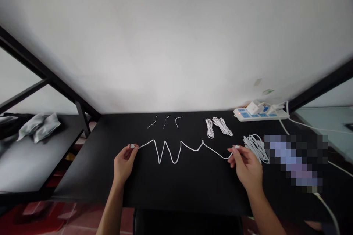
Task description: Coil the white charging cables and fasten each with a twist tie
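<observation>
LIVE | left hand (pixel 124 164) pinches one plug (pixel 132 146) | right hand (pixel 246 167) pinches second plug (pixel 236 147) | white cable (pixel 190 147), light, springy, zigzagging mid-frame; hold at plugs

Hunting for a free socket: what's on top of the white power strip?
A white cube charger and a second white plug sit on the power strip, blue panels showing around them. Whatever lies beneath those two plugs is covered.
</observation>
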A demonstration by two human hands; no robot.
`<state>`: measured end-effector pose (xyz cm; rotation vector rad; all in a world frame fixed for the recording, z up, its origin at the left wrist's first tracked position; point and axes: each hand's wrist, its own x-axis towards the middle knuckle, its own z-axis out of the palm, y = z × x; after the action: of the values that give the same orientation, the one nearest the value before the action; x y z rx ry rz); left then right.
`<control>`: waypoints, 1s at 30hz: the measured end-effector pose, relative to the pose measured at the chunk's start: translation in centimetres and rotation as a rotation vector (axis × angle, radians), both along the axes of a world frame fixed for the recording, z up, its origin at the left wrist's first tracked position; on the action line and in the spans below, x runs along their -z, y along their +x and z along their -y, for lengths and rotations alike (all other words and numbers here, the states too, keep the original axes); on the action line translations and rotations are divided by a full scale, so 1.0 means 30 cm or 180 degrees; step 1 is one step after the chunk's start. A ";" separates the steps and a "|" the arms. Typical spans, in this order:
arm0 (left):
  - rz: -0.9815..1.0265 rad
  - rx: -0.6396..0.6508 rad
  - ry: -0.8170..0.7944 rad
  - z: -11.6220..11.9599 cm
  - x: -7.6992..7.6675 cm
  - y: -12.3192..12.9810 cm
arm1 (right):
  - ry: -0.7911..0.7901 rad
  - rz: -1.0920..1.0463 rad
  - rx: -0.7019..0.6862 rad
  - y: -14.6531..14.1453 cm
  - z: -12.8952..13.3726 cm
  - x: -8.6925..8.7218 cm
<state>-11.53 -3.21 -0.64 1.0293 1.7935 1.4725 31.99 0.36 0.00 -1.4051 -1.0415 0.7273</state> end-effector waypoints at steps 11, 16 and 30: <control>0.0008 -0.0071 -0.0034 -0.002 0.016 -0.005 | -0.0017 -0.0003 -0.0052 -0.003 0.000 0.002; -0.0036 -0.0082 -0.0067 -0.002 0.017 -0.005 | -0.0045 -0.0002 -0.0085 0.000 0.000 0.006; -0.0108 -0.0086 -0.0039 -0.002 0.016 0.001 | -0.0140 0.0064 -0.0169 0.004 -0.001 0.012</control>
<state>-11.50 -3.15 -1.12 1.0337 1.8448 1.4663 32.11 0.39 -0.35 -1.4295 -1.0878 0.7801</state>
